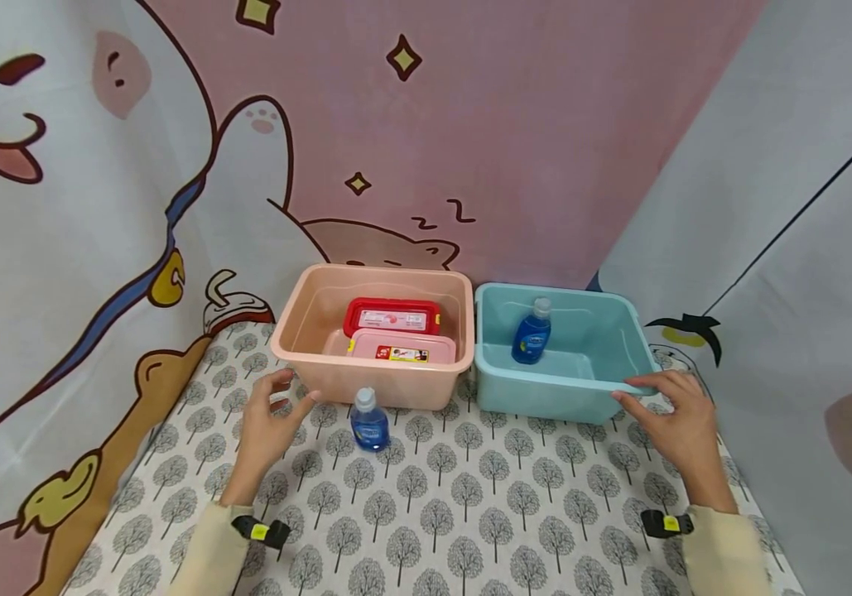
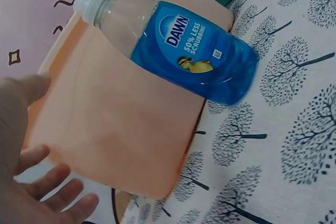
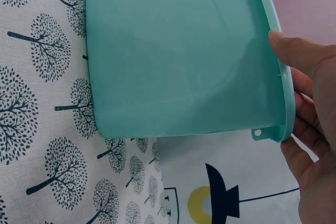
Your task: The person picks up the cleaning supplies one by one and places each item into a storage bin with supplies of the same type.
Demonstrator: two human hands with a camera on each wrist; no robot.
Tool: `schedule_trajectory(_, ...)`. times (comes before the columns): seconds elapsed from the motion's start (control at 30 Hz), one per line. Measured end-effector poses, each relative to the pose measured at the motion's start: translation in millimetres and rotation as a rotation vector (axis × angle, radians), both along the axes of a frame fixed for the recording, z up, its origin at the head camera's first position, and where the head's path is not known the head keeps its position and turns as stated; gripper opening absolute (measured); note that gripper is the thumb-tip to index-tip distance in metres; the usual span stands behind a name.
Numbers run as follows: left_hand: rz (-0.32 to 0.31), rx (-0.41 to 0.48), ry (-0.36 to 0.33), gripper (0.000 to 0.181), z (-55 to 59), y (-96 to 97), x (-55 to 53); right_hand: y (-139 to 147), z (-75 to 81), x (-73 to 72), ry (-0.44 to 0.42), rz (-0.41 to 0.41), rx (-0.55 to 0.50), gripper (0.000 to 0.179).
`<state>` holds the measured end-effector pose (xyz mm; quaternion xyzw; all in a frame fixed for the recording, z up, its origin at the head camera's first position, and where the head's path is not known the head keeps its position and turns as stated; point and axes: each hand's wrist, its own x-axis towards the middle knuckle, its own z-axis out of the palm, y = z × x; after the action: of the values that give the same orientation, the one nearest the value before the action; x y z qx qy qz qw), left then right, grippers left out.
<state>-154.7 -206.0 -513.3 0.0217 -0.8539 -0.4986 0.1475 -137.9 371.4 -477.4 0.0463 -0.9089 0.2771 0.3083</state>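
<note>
In the head view, my right hand (image 1: pixel 675 414) pinches the front right corner of a light blue plastic bin (image 1: pixel 545 393). Its thumb (image 3: pixel 294 51) lies on the outer side of the rim, with the other fingers over the edge. A blue dish soap bottle (image 1: pixel 532 333) leans inside this bin. My left hand (image 1: pixel 269 422) is held with loosely bent, spread fingers at the front left corner of a peach bin (image 1: pixel 373 382), gripping nothing. Another Dawn dish soap bottle (image 2: pixel 194 51), with a white cap, stands upright in front of the peach bin, right of that hand.
Inside the peach bin lie a red-lidded box (image 1: pixel 392 318) and a pink-lidded box (image 1: pixel 403 348). The bins stand side by side at the back of a tree-print tablecloth (image 1: pixel 436 517). Behind them hangs a cartoon-printed curtain (image 1: pixel 530 149).
</note>
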Motion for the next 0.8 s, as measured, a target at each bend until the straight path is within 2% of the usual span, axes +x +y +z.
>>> schedule_trajectory(0.1, -0.076, 0.033, -0.077, 0.068, -5.4, -1.2, -1.9, -1, 0.5, 0.4, -0.018, -0.013, -0.005, 0.029)
schedule_trajectory(0.17, -0.124, 0.050, -0.101, 0.069, -9.3, -2.2, -3.2, -2, 1.1, 0.8, -0.030, -0.021, -0.006, 0.029)
schedule_trajectory(0.47, -0.354, 0.131, -0.096, 0.064, -24.7, -0.9, -9.5, -1, 1.0, 0.8, -0.022, -0.017, -0.009, 0.030)
schedule_trajectory(0.6, -0.420, 0.152, -0.124, 0.064, -28.5, 4.7, -11.2, -1, 0.6, 1.5, -0.019, -0.017, -0.007, 0.030)
schedule_trajectory(0.8, -0.483, 0.179, -0.181, 0.067, -31.0, 14.3, -13.2, -1, -0.2, 0.6, -0.033, -0.016, -0.009, 0.029)
